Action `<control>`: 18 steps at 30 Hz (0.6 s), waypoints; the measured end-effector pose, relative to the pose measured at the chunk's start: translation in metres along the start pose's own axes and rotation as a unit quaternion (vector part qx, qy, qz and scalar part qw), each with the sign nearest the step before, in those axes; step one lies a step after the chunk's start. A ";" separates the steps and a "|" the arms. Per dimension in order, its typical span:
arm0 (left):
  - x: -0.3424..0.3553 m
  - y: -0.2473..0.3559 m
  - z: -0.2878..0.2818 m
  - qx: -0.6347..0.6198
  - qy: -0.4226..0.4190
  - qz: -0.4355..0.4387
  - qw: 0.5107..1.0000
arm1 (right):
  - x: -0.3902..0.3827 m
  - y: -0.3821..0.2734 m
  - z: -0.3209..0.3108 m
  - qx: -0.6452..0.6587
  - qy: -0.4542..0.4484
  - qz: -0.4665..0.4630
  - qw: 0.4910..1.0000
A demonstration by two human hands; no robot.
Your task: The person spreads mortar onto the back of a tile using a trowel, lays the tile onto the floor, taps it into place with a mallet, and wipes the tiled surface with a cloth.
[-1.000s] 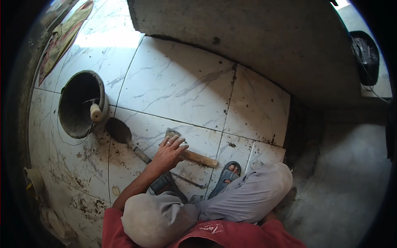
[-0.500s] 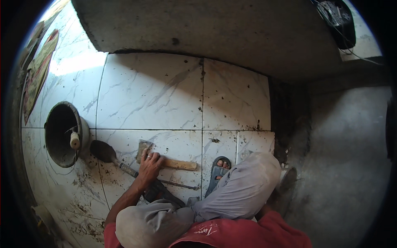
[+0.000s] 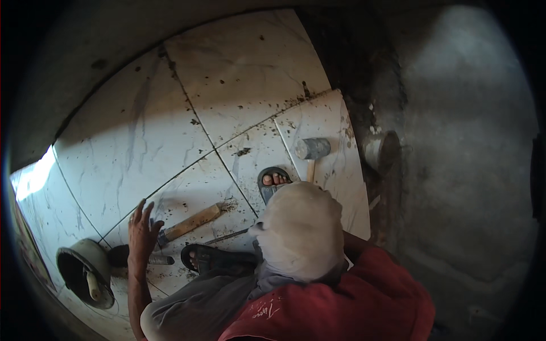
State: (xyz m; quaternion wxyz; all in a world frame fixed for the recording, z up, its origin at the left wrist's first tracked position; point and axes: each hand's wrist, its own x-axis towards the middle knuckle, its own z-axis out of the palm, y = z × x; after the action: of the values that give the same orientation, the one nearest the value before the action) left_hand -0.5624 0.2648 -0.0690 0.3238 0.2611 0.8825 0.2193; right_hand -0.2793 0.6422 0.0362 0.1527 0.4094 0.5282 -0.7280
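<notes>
My left hand [image 3: 143, 232] is raised with its fingers apart and holds nothing. Beside its thumb lies a tool with a wooden handle [image 3: 194, 221]; its head is mostly hidden by the hand. Under my wrist is a trowel, its grey handle [image 3: 161, 260] on one side and its dark blade [image 3: 118, 256] on the other. A thin metal rod [image 3: 226, 236] rests near my sandalled left foot. My right hand is out of sight behind my raised knee. Just beyond that knee, a mallet [image 3: 314, 149] with a grey head lies on the tiles.
A dark bucket [image 3: 96, 254] with a pale handle [image 3: 92, 286] showing in its mouth stands at left. White marbled tiles [image 3: 250, 74] carry crumbs of dirt. Their right edge borders a dark strip and a round object [image 3: 389, 150], with grey concrete [image 3: 460, 170] beyond.
My left hand has come off the wooden-handled tool and its fingers have spread. The view has turned rightward, bringing the mallet into sight from behind my knee.
</notes>
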 end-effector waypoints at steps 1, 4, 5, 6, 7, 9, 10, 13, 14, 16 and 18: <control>0.012 -0.003 -0.020 -0.006 -0.015 0.013 1.000 | -0.003 0.018 -0.002 0.020 0.033 0.018 0.999; 0.054 -0.012 -0.067 0.040 -0.052 0.025 0.998 | -0.023 0.078 -0.014 0.049 0.124 0.077 0.988; 0.062 -0.030 -0.079 0.051 -0.048 0.037 0.997 | -0.032 0.086 -0.015 0.011 0.140 0.100 0.985; 0.077 -0.026 -0.094 0.072 -0.065 0.030 0.995 | -0.042 0.110 -0.019 -0.006 0.147 0.122 0.982; 0.093 -0.020 -0.103 0.097 -0.076 0.047 0.991 | -0.051 0.137 -0.019 -0.045 0.136 0.137 0.980; 0.122 0.022 -0.108 0.108 -0.092 0.074 0.987 | -0.074 0.210 -0.009 -0.183 0.052 0.117 0.975; 0.133 0.045 -0.106 0.105 -0.103 0.085 0.985 | -0.083 0.239 0.011 -0.159 0.067 0.121 0.977; 0.153 0.125 -0.081 0.147 -0.167 0.191 0.956 | -0.104 0.308 0.064 0.132 0.081 0.303 0.940; 0.155 0.157 -0.064 0.161 -0.197 0.223 0.941 | -0.115 0.328 0.071 -0.075 0.146 0.169 0.972; 0.153 0.197 -0.043 0.167 -0.228 0.277 0.918 | -0.112 0.324 0.075 -0.337 0.221 0.075 0.912; 0.146 0.230 -0.030 0.135 -0.252 0.295 0.912 | -0.106 0.243 0.043 -0.458 0.358 0.111 0.806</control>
State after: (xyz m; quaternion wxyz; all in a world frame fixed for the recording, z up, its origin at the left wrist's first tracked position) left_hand -0.6051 0.5228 0.0132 0.4174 0.5973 0.6758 0.1109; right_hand -0.0729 0.4853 -0.0352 0.2018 0.5796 0.7684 -0.1817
